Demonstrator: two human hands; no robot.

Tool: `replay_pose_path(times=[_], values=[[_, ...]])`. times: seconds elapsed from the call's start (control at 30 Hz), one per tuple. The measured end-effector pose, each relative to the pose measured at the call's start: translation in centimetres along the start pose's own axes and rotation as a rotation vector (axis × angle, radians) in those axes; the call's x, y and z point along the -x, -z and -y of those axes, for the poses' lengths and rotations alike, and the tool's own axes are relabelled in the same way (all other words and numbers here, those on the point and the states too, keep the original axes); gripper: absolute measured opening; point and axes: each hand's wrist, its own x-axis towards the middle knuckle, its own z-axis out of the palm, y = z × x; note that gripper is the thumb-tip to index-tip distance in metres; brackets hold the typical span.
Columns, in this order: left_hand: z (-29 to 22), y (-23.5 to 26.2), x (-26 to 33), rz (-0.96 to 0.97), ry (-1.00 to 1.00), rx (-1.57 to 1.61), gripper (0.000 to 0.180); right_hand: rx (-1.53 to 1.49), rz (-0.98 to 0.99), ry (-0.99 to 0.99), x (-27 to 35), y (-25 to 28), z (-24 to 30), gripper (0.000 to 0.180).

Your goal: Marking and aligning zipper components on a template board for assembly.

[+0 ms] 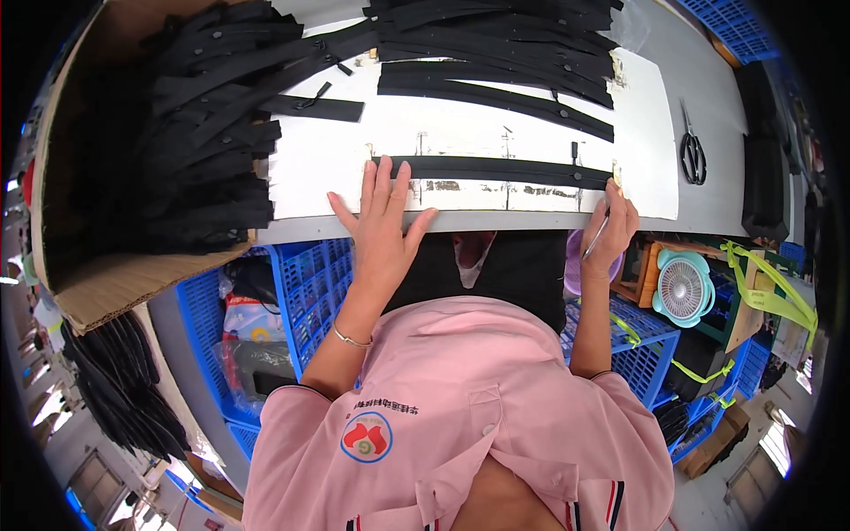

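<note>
A black zipper (496, 168) lies straight across a white marked sheet (469, 122) at the near edge of the table. Its pull tab points away from me, near the right end. My left hand (382, 217) rests flat on the zipper's left end, fingers spread, holding nothing. At the right end, my right hand (613, 226) touches the zipper with its fingertips. A slim silver pen (598, 234) is held in that hand, slanting down across the fingers. The pen's tip is hidden, so I cannot tell whether it meets the zipper.
More black zippers (496, 40) lie piled beyond the sheet. On the left, a cardboard box (133, 274) is heaped with others. Black-handled scissors (692, 155) lie at the right. Blue crates (323, 283) and a small turquoise fan (683, 288) sit below table level.
</note>
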Motion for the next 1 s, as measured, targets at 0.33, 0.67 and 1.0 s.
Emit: replay_pose_path(times=[0.33, 0.67, 1.0], values=[[0.5, -1.0, 0.3, -0.065, -0.041, -0.03, 0.072, -0.068, 0.092, -0.177, -4.5, 2.0, 6.9, 0.023], [0.2, -1.0, 0.2, -0.089, -0.032, -0.036, 0.071, -1.146, 0.492, -0.513, -8.7, -4.4, 18.9, 0.016], [0.3, -0.7, 0.3, -0.105, -0.035, -0.034, 0.069, -0.925, 0.529, -0.276, -7.7, -6.4, 19.5, 0.019]])
